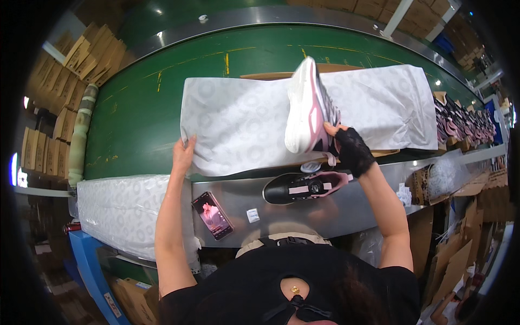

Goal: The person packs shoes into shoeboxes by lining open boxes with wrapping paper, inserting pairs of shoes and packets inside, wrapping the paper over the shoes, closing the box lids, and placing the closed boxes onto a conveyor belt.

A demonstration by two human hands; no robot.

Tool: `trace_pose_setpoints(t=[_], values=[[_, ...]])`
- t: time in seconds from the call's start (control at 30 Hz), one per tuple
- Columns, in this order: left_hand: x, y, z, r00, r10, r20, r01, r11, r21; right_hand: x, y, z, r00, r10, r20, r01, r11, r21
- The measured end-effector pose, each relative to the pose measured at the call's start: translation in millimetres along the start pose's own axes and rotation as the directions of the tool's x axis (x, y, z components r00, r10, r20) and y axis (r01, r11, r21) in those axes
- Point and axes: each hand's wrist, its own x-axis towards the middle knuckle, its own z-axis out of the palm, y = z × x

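A sneaker (pixel 305 111) with a white sole and pink and black upper is tilted up on its side over a long sheet of patterned white wrapping paper (pixel 238 122). My right hand (pixel 353 151), in a black fingerless glove, grips it near the heel. At the sheet's left edge, my left hand (pixel 184 153) pinches the paper between thumb and fingers. Brown cardboard shows from under the sheet. Nearer me, a second sneaker (pixel 303 188), black with pink, lies on the metal ledge (pixel 252 189).
A phone (pixel 213 215) with a lit screen and a small white packet (pixel 253 215) lie on the ledge. Left of them is a stack of wrapping paper (pixel 124 211). Several shoes (pixel 460 127) line the green belt (pixel 141 127) at right. Cardboard boxes (pixel 54 108) stand at left.
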Motion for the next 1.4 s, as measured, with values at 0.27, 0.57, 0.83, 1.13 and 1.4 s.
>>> trace_pose_setpoints(t=[0.27, 0.57, 0.83, 1.13, 1.4], values=[[20, 118, -1, 0.931, -0.1, 0.35, 0.251, 0.874, -0.416, 46, 57, 143, 0.703, 0.647, 0.295, -0.706, 0.686, 0.175], [5, 59, 97, 0.887, 0.28, 0.368, -0.412, 0.841, 0.352, 19, 24, 112, 0.996, 0.059, 0.063, -0.007, 0.781, -0.625], [3, 8, 133, 0.88, 0.036, 0.474, -0.457, 0.335, 0.824, -79, 2, 74, 0.941, 0.172, 0.293, 0.001, 0.861, -0.509], [-71, 77, 107, 0.795, 0.103, 0.598, -0.242, 0.958, 0.156, -134, 1, 49, 0.99, 0.134, 0.031, -0.07, 0.683, -0.727], [-172, 96, 104, 0.691, 0.44, 0.574, -0.599, 0.793, 0.113, -92, -52, 65, 0.939, -0.059, 0.34, 0.24, 0.82, -0.52]])
